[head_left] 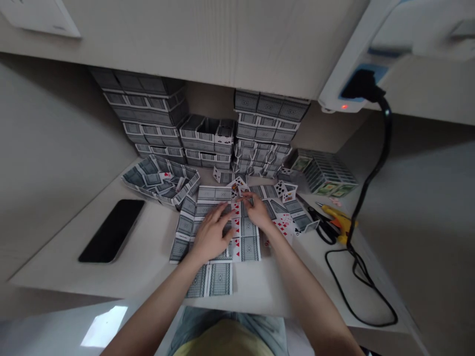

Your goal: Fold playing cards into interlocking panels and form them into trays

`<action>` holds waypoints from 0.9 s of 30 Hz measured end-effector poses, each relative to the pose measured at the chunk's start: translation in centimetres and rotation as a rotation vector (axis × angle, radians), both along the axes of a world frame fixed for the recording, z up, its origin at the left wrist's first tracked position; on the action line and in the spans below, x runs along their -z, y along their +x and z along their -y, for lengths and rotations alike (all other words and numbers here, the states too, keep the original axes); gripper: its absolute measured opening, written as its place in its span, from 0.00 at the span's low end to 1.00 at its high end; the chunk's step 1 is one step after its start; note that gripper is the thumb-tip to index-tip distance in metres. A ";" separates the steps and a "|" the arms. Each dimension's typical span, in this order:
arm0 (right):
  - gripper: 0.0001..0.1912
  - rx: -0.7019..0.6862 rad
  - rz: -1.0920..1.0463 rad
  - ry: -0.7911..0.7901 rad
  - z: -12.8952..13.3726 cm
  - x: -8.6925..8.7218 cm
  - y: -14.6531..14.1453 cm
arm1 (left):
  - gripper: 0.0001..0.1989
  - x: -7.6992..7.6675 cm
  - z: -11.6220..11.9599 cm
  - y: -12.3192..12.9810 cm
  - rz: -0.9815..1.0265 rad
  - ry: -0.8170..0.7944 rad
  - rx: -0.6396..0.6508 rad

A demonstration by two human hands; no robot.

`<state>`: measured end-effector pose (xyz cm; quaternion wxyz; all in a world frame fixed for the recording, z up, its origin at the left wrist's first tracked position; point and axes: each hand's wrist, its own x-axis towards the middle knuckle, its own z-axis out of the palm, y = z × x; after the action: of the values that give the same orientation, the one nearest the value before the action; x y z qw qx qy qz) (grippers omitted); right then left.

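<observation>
A flat panel of joined playing cards [250, 244], mostly patterned backs up with a strip of red hearts, lies in front of me on the desk. My left hand [211, 237] rests on the panel with its fingers spread. At the panel's far edge my right hand [255, 208] has its fingers closed around the edge of a playing card [242, 189], just beyond the heart strip. The exact grip is partly hidden by the fingers. Two more card backs [220, 279] extend from the near side. Loose cards [284, 225] lie scattered right of the right hand.
Tall card structures [265, 123] stand along the back. A card-made tray [148, 185] with cards inside sits at left, near a black phone [113, 230]. Boxed card decks [328, 173], black-handled scissors [322, 225], a yellow tool [339, 220] and a looped black cable [371, 284] are at right.
</observation>
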<state>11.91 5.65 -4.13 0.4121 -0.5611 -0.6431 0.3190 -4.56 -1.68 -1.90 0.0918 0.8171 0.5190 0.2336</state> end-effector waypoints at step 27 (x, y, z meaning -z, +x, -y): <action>0.25 -0.049 0.018 0.100 0.2 0.0 -0.6 | 0.20 0.4 -0.4 0.0 0.078 0.003 -0.028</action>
<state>11.36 5.41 -4.16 0.4259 -0.5267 -0.6754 0.2916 -4.58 -1.32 -2.34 0.1075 0.8000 0.5262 0.2674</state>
